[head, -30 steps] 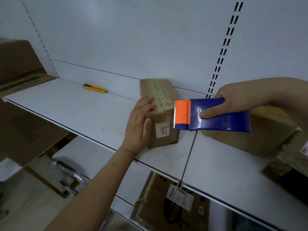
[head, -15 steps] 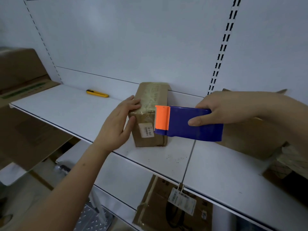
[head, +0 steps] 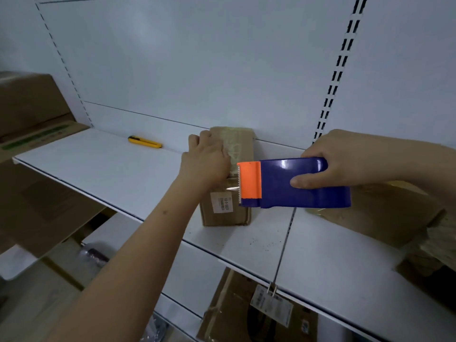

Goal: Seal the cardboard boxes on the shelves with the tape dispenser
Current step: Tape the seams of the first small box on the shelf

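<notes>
Cardboard is what the small box (head: pixel 229 193) is made of; it is standing on the white shelf (head: pixel 98 169) with its far end against the back panel, a white label (head: pixel 222 204) showing on its near face. The box's top is being covered by the left hand (head: pixel 204 161), laid knuckles up; what its fingertips are doing is hidden, so its grasp cannot be told. A blue tape dispenser (head: pixel 296 183) with an orange cutter head (head: pixel 249 180) is being gripped by the right hand (head: pixel 328 164), fingers over the top edge and thumb pressed on the side. A short strip of clear tape (head: pixel 233 178) is being stretched from the serrated edge to the box. A yellow utility knife (head: pixel 145 142) is lying at the back of the shelf, well apart. A larger cardboard box (head: pixel 385 213) is partly hidden behind the dispenser.
</notes>
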Tool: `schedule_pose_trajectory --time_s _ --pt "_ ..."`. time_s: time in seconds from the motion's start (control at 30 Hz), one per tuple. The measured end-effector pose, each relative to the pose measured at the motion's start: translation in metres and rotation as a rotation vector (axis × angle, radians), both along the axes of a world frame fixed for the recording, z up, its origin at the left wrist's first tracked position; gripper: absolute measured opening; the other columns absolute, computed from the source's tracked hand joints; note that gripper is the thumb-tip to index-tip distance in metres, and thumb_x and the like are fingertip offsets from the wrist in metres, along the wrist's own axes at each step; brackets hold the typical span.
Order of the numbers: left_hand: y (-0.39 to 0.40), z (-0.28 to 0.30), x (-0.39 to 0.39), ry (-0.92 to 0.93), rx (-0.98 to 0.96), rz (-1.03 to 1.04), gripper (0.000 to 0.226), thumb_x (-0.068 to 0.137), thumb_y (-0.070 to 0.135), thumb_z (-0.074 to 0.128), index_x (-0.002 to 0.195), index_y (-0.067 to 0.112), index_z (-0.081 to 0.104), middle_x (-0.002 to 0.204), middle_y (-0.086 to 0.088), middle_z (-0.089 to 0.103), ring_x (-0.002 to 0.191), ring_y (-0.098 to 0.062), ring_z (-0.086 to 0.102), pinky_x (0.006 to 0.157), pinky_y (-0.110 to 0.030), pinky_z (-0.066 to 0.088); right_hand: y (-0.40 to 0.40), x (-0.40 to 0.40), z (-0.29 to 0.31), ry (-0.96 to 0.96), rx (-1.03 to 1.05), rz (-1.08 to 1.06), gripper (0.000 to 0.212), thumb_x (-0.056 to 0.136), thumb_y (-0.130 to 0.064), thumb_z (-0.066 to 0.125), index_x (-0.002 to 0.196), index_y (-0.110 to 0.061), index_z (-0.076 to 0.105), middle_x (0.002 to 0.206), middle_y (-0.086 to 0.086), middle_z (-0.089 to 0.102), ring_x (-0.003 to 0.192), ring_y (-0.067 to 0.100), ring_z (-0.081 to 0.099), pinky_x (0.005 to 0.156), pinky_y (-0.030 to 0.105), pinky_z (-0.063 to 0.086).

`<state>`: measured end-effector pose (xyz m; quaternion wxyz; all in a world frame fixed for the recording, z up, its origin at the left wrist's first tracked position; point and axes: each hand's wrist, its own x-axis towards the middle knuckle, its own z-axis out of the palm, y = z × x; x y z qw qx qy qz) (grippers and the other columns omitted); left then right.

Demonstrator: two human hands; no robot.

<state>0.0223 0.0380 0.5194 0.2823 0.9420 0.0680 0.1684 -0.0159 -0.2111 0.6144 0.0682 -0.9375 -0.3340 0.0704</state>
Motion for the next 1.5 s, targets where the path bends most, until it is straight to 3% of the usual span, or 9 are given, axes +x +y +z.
schedule_pose_trajectory --time_s 0.3,0.4,0.6,0.97,1.1,1.17,1.27,1.37,1.5 --pt "0.008 0.003 0.007 0.188 0.203 -0.132 0.054 0.102 0.039 0.015 0.144 0.014 0.039 0.153 -0.006 0.03 0.138 -0.032 0.036 0.102 -0.047 0.037 -0.06 -0.006 0.033 -0.043 0.034 -0.17 0.093 0.032 -0.106 0.035 0.083 -0.036 0.071 0.062 -0.025 0.066 0.059 -0.005 0.063 0.056 0.017 0.052" --pt "0.007 0.001 0.005 0.178 0.29 -0.158 0.075 0.09 0.056 0.004 0.139 0.017 0.044 0.151 -0.009 0.034 0.138 -0.033 0.032 0.102 -0.048 0.037 -0.052 -0.006 0.021 -0.085 -0.088 -0.203 0.083 0.049 -0.099 0.035 0.088 -0.034 0.07 0.059 -0.02 0.066 0.06 -0.006 0.062 0.058 0.02 0.055" --pt "0.005 -0.001 0.001 0.073 0.227 -0.215 0.051 0.101 0.06 0.023 0.121 0.027 0.057 0.138 0.006 0.048 0.139 -0.024 0.032 0.103 -0.046 0.04 -0.023 0.003 0.0 -0.168 -0.26 -0.286 0.064 0.059 -0.088 0.04 0.071 -0.028 0.061 0.062 -0.008 0.062 0.058 0.004 0.059 0.059 0.027 0.051" --pt "0.007 0.009 -0.003 0.103 0.314 -0.311 0.052 0.103 0.053 0.03 0.133 0.02 0.056 0.144 0.002 0.049 0.137 -0.025 0.036 0.103 -0.04 0.037 0.015 0.026 -0.025 0.029 -0.221 -0.333 0.068 0.068 -0.08 0.057 0.08 -0.014 0.061 0.069 0.001 0.066 0.061 0.012 0.064 0.053 0.023 0.049" --pt "0.015 0.018 -0.003 0.127 0.371 -0.395 0.043 0.104 0.046 0.023 0.089 0.024 0.056 0.099 0.001 0.056 0.109 -0.028 0.049 0.099 -0.047 0.042 0.019 0.023 -0.034 0.139 -0.178 -0.373 0.074 0.057 -0.084 0.054 0.071 -0.012 0.055 0.058 0.0 0.058 0.051 0.012 0.055 0.051 0.021 0.04" --pt "0.016 0.019 -0.004 0.237 0.428 -0.348 0.048 0.103 0.048 0.019 0.102 0.018 0.057 0.108 -0.006 0.057 0.116 -0.032 0.046 0.103 -0.055 0.04 0.022 0.023 -0.038 0.15 -0.139 -0.391 0.068 0.067 -0.079 0.059 0.07 -0.012 0.054 0.057 0.0 0.056 0.05 0.011 0.052 0.049 0.02 0.037" --pt "0.007 0.016 -0.018 0.353 0.503 -0.26 0.099 0.077 0.074 -0.002 0.15 0.017 0.035 0.157 -0.018 0.03 0.148 -0.044 0.014 0.116 -0.06 0.021 0.023 0.022 -0.048 0.209 -0.074 -0.415 0.071 0.071 -0.076 0.062 0.086 -0.006 0.065 0.077 0.01 0.07 0.061 0.015 0.06 0.055 0.022 0.042" --pt "0.006 0.011 -0.032 0.182 0.434 -0.219 0.105 0.076 0.083 0.0 0.153 0.018 0.03 0.161 -0.008 0.028 0.151 -0.028 0.015 0.109 -0.054 0.032 0.022 0.021 -0.055 0.201 -0.086 -0.401 0.082 0.07 -0.079 0.056 0.1 -0.003 0.067 0.091 0.014 0.073 0.065 0.016 0.062 0.058 0.023 0.044" --pt "0.02 0.012 -0.031 0.239 0.578 -0.325 0.107 0.079 0.09 0.026 0.16 0.021 0.01 0.167 -0.004 0.01 0.154 -0.019 0.002 0.114 -0.053 0.031 0.001 0.019 -0.037 0.177 -0.153 -0.362 0.077 0.062 -0.082 0.054 0.089 -0.01 0.064 0.077 0.006 0.071 0.063 0.013 0.066 0.054 0.02 0.048"
